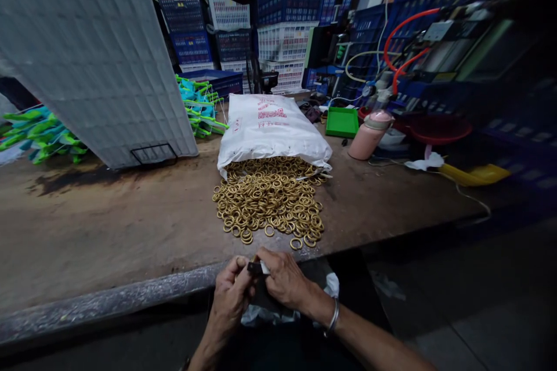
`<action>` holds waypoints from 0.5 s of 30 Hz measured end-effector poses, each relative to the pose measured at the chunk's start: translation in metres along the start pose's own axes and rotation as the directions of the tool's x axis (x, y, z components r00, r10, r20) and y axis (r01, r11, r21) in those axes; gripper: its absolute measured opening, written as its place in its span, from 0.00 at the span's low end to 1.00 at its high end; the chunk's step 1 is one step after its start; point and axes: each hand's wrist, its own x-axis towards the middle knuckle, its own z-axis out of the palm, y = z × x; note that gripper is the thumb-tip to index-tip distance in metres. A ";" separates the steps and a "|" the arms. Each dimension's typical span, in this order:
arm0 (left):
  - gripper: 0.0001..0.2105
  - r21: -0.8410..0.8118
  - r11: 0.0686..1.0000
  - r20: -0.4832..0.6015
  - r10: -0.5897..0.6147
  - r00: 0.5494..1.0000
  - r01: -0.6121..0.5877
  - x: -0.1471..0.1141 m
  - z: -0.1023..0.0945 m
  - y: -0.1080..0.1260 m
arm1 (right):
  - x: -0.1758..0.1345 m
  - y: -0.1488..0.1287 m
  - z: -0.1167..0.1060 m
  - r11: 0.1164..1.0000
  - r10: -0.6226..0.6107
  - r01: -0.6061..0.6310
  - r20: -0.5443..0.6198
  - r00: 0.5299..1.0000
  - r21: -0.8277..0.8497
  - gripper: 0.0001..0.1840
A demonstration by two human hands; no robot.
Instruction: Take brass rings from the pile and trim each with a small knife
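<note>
Just beyond the bench's front edge, my left hand and my right hand meet above my lap. In my right hand is a small flat tool with a dark end and a pale part, its full shape hidden by the fingers. The fingers of my left hand are pinched against its dark end, around what looks like a brass-coloured ring, mostly hidden. In front of both hands lies a heap of brass-coloured rings, spilling from the open mouth of a white woven sack.
A tall grey panel leans on the left of the bench, with green and blue pieces behind. Toward the right stand a green tray, a pink bottle and a machine with red hoses. Stacked crates fill the back.
</note>
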 end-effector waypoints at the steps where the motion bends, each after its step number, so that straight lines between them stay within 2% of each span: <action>1: 0.11 0.013 1.000 -0.003 0.002 1.000 -0.002 0.001 -0.001 -0.001 | 0.000 0.000 0.000 1.000 -0.001 0.001 0.002 1.000 0.000 0.16; 5: 0.12 0.075 0.997 -0.039 0.019 0.999 -0.016 0.000 -0.001 0.001 | 0.002 -0.001 0.001 1.000 0.014 -0.014 -0.001 1.000 -0.004 0.14; 8: 0.13 0.143 0.990 -0.045 0.024 0.999 -0.018 -0.009 0.004 0.011 | 0.005 0.002 0.000 0.995 0.068 -0.069 -0.019 0.998 -0.075 0.14; 10: 0.14 0.194 0.981 0.013 0.023 1.000 -0.025 -0.019 0.010 0.021 | 0.005 0.006 -0.003 0.984 0.113 -0.119 -0.056 0.992 -0.134 0.16; 12: 0.14 0.230 0.973 0.115 0.011 0.993 -0.037 -0.027 0.015 0.027 | 0.003 0.011 -0.007 0.979 0.115 -0.132 -0.114 0.987 -0.153 0.18; 15: 0.14 0.221 0.971 0.209 -0.137 0.968 0.090 -0.032 0.016 0.019 | -0.003 0.021 -0.017 0.986 0.113 -0.137 -0.234 0.966 -0.090 0.18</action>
